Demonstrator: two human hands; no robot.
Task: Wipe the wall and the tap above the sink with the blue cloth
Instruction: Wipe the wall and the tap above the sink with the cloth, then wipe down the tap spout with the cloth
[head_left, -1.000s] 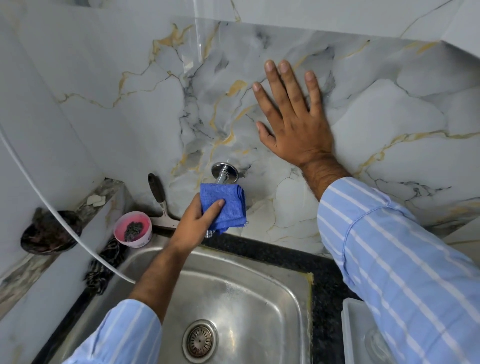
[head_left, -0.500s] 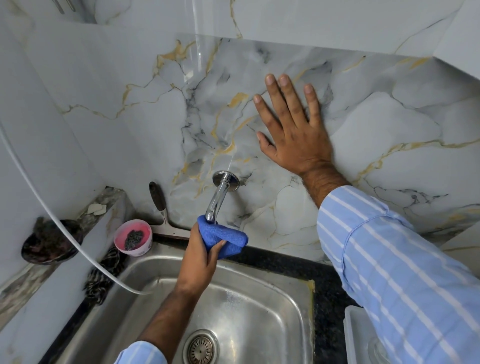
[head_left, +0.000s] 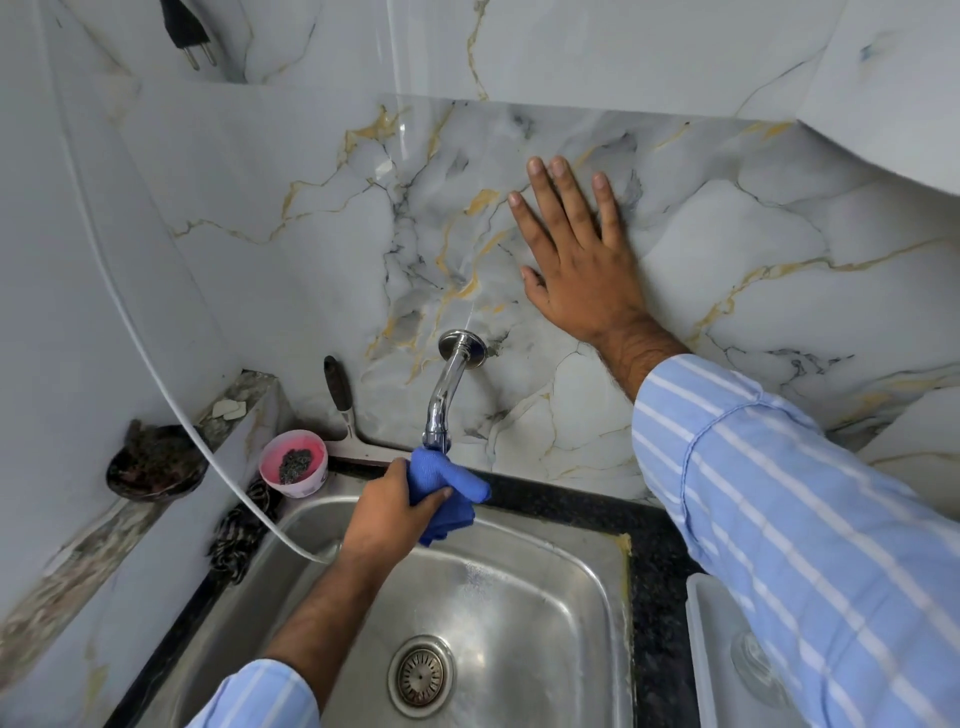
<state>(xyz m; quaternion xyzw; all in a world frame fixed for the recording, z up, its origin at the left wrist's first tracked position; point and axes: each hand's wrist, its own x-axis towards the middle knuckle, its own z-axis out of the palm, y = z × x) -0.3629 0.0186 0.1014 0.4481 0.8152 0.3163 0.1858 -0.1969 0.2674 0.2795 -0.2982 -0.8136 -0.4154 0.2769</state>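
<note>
A chrome tap (head_left: 444, 396) curves down out of the grey marble wall (head_left: 779, 249) with gold veins, above a steel sink (head_left: 545, 597). My left hand (head_left: 387, 512) is shut on the blue cloth (head_left: 447, 483), which is wrapped around the tap's lower end and hides the spout. My right hand (head_left: 576, 260) lies flat on the wall, fingers spread, up and to the right of the tap's base.
A pink bowl (head_left: 294, 463) with dark scrubber and a black-handled squeegee (head_left: 343, 410) stand left of the tap. A white hose (head_left: 171, 415) runs down into the sink. A dark dish (head_left: 153, 462) sits on the left ledge. A white tray (head_left: 727, 654) lies right of the sink.
My left hand has slid the blue cloth down the tap from its base at the wall to the spout end. The right hand has stayed pressed on the wall.
</note>
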